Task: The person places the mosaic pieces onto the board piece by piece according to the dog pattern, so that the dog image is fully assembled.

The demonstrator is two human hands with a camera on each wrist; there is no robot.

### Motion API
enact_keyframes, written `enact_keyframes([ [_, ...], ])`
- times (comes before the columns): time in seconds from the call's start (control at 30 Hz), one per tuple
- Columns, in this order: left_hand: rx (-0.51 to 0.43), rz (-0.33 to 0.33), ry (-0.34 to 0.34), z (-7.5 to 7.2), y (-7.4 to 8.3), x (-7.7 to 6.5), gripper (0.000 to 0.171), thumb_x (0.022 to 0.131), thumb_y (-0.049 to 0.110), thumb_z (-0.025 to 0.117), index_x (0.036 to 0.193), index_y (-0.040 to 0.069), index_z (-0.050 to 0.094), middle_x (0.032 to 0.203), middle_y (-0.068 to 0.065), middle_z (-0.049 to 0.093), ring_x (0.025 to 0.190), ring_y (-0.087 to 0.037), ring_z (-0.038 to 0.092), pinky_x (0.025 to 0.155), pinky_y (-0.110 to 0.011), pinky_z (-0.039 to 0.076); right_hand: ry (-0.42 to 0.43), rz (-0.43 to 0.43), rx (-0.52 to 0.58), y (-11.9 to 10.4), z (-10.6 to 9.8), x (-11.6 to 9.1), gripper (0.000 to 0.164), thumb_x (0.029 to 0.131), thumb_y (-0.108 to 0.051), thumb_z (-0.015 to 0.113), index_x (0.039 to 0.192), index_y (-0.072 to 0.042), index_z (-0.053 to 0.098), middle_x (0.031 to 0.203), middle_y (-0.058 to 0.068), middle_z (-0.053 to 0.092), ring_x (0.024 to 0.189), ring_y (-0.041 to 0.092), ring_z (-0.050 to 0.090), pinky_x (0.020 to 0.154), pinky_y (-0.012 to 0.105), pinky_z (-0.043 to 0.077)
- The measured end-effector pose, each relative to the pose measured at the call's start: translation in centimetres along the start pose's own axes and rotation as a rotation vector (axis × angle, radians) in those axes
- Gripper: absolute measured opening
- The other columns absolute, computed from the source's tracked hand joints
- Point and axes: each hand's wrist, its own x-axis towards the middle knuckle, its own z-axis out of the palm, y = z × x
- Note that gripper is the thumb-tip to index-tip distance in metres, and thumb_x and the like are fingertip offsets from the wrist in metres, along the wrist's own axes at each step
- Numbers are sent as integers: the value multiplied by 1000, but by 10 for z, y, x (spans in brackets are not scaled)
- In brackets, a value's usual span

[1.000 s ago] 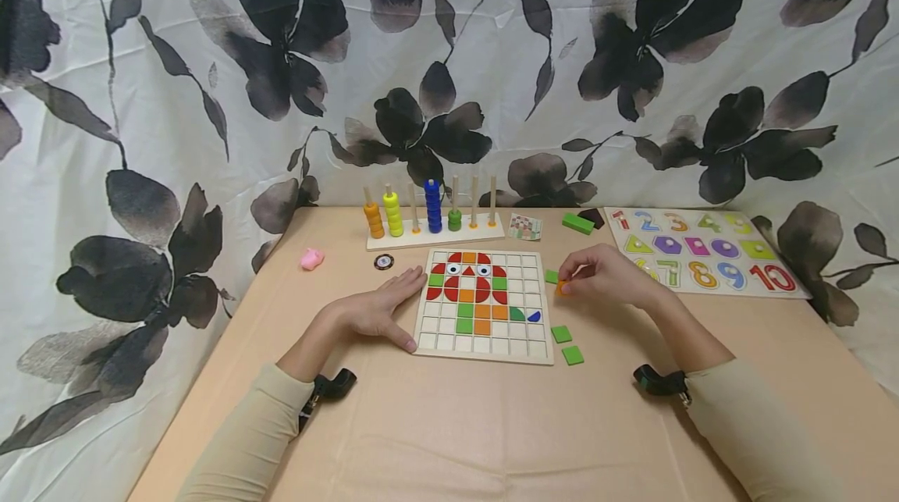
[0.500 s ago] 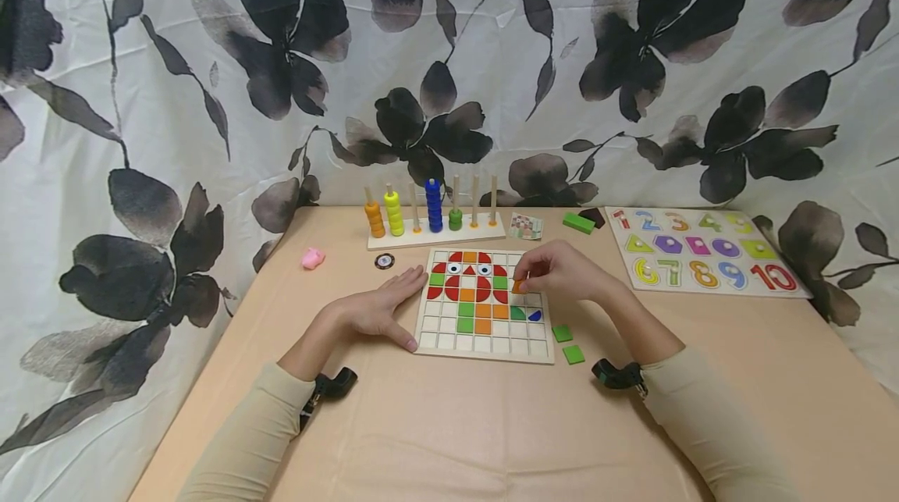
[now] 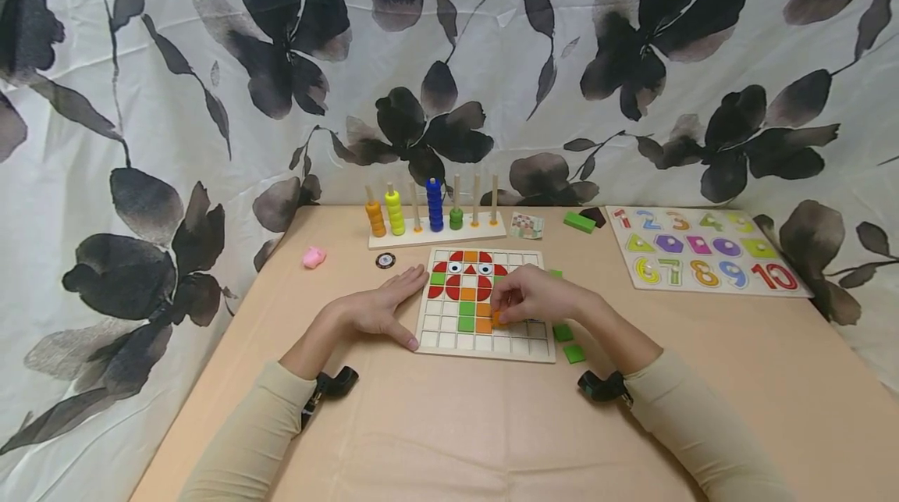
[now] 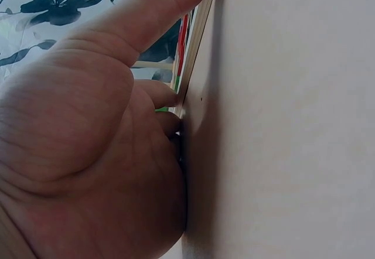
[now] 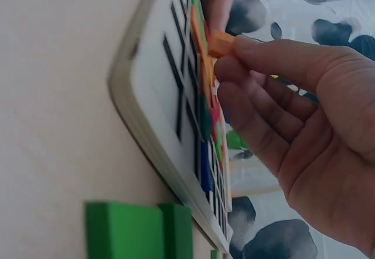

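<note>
A white gridded board (image 3: 521,347) lies on the table, partly filled with red, green and orange tiles and two eye tiles (image 3: 485,269). My right hand (image 3: 544,296) is over the board's right half, pinching a small orange tile (image 5: 221,44) between thumb and fingers. In the right wrist view that tile is held just above the coloured tiles. The hand hides several cells beneath it. My left hand (image 3: 377,307) rests on the table with straight fingers, its thumb and fingertips against the board's left edge. Several green tiles (image 3: 574,353) lie along the right edge.
Behind the board stands a peg rack (image 3: 438,233) with coloured rings. A picture card (image 3: 527,226), a green block (image 3: 579,222) and a number board (image 3: 709,252) are to its right. A pink object (image 3: 313,258) and a round black-and-white disc (image 3: 385,260) lie left.
My right hand has carried the orange tile leftward from beside the board to over its lower middle. The left hand has stayed against the board's left edge.
</note>
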Motion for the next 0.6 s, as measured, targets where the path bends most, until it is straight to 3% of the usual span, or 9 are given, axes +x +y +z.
enact_keyframes([
  [0.17, -1, -7, -2, 0, -1, 0, 124, 66, 63, 77, 156, 19, 3, 162, 0, -9, 147, -17, -11, 118, -43, 1, -47, 8, -14, 0, 6, 3, 11, 84, -17, 75, 94, -18, 72, 82, -7, 66, 74, 13, 56, 66, 27, 50],
  [0.6, 15, 9, -1, 0, -2, 0, 124, 67, 64, 76, 156, 17, 3, 162, -1, -9, 147, -17, -11, 118, -42, 1, -36, 18, -88, 1, 8, 4, 10, 83, -16, 76, 92, -18, 73, 82, -9, 67, 73, 10, 57, 65, 25, 51],
])
